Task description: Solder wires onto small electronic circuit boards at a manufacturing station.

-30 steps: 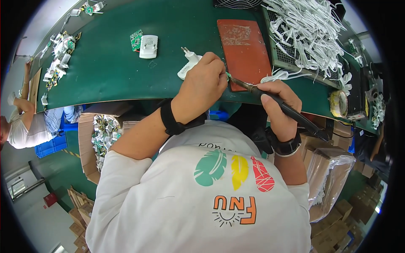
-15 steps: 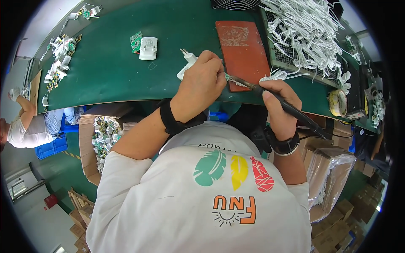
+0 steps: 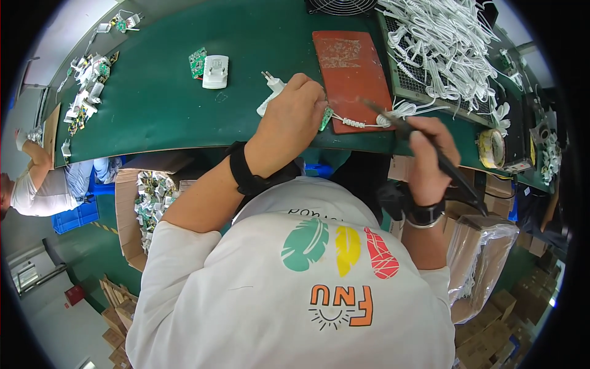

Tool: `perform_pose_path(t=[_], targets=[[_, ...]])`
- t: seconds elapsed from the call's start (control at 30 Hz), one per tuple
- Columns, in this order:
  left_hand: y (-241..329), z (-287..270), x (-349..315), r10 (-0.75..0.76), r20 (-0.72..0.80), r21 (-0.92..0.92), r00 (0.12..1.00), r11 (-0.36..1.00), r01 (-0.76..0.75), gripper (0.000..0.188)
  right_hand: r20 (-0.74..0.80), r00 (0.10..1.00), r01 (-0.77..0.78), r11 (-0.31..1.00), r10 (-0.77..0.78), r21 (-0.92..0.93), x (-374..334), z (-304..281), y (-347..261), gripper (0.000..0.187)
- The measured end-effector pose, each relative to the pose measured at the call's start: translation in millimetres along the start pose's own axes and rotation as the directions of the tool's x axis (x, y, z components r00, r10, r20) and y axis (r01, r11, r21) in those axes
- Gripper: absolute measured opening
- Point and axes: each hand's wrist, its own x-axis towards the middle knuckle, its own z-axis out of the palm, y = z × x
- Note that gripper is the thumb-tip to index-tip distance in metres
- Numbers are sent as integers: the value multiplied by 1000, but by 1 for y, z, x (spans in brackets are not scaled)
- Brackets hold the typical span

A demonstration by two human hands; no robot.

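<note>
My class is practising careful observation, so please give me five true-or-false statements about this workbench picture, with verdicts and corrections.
1. The right hand holds a soldering iron. True.
2. The left hand lies flat and open. False: its fingers are closed, with a small green circuit board at the fingertips.
3. The reddish-brown pad lies left of the heap of white cables. True.
4. The tape roll is at the far left of the bench. False: it is on the right, below the cables in the picture.
5. The iron's tip is touching the small green circuit board. False: they are apart.
</note>
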Motion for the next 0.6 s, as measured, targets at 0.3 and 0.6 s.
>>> perform_pose_path(t=[0.3,0.6], targets=[[29,9,10,284,161,1,945,958,-287,9,-512,828,140,968,-229,-208,32,-41,-21,39],[-34,-137,115,240,198,311,950,904,-294,12,-382,921,9,986,-72,-166,33,-47,26,39]])
